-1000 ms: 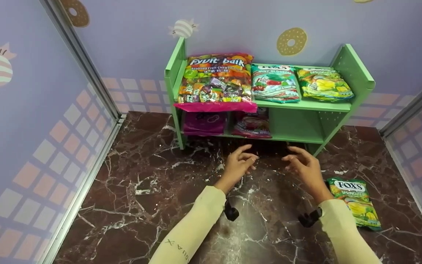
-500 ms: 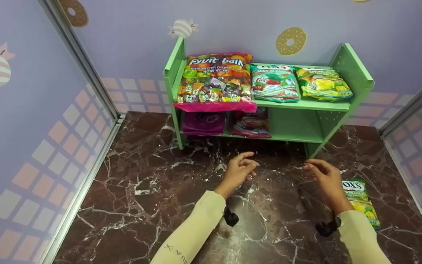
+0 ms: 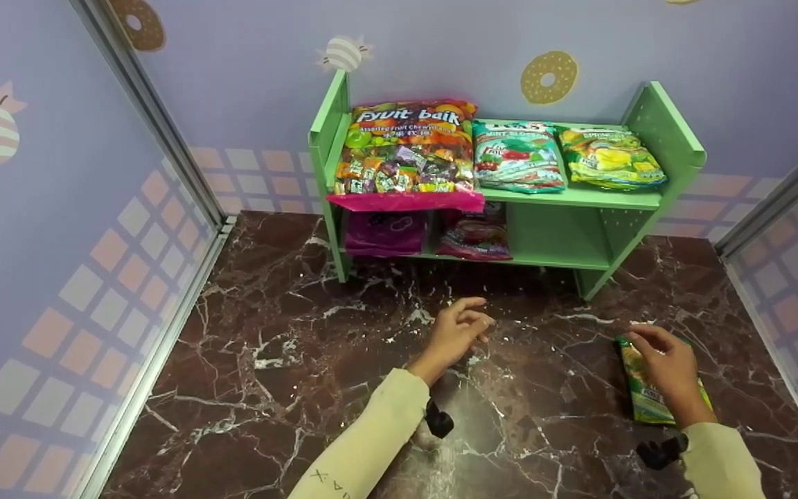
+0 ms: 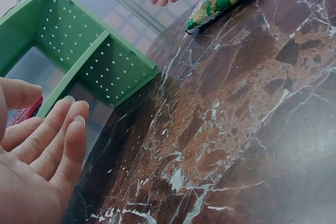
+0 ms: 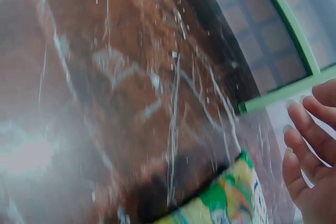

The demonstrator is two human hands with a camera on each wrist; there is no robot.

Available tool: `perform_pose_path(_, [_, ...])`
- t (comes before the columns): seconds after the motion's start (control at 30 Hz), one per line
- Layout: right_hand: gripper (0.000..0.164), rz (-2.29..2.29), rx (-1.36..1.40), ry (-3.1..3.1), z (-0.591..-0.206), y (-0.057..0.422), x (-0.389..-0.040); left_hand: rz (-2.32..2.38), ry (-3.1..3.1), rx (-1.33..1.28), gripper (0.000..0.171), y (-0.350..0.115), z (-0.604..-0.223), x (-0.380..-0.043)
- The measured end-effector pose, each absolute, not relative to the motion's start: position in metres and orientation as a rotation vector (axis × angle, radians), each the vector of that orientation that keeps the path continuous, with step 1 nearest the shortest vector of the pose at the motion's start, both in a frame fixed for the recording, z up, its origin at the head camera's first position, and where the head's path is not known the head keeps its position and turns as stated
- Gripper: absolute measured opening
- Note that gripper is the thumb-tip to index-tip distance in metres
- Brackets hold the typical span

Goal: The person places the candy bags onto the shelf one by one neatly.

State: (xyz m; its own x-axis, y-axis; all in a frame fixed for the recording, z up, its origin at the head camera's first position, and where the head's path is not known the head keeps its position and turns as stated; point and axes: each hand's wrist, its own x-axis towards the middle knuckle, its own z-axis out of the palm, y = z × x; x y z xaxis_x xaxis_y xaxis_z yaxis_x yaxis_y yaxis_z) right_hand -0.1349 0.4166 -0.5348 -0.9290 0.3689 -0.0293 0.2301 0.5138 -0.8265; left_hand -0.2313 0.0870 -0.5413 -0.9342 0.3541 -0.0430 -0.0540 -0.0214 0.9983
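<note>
My right hand (image 3: 669,371), fingers loosely bent and holding nothing, hovers over a green-and-yellow Fox's candy bag (image 3: 638,398) that lies on the marbled surface at the right. The hand covers much of that bag in the head view. In the right wrist view the bag (image 5: 220,203) shows at the bottom, apart from the fingertips. My left hand (image 3: 456,336) is empty, its fingers relaxed, above the marbled surface in front of the green shelf (image 3: 565,239). From the left wrist, the loosely spread fingers (image 4: 50,140) appear with the shelf behind them.
On the shelf's upper board lie a large Fyuit baik candy bag (image 3: 406,149), a teal mint candy bag (image 3: 518,158) and a yellow-green candy bag (image 3: 612,158). Below are a purple pack (image 3: 384,234) and a dark red bag (image 3: 475,235). Patterned walls (image 3: 94,208) enclose the sides and back.
My right hand has moved from in front of the shelf to the right and nearer, over the Fox's bag. My left hand has drawn slightly back from the shelf.
</note>
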Motion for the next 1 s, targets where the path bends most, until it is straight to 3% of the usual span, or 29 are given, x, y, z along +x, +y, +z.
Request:
perform_pose_path(0.43, [0.056,1.222,-0.777,-2.742,-0.541,0.450,-0.110,1.979,1.990,0.312,0.038,0.094,-0.551,-0.220])
perform_pose_path(1.0, [0.107,1.235,-1.167,-2.850,-0.558,0.487,-0.105,1.963,1.987,0.302,0.036,0.095,-0.560,-0.213])
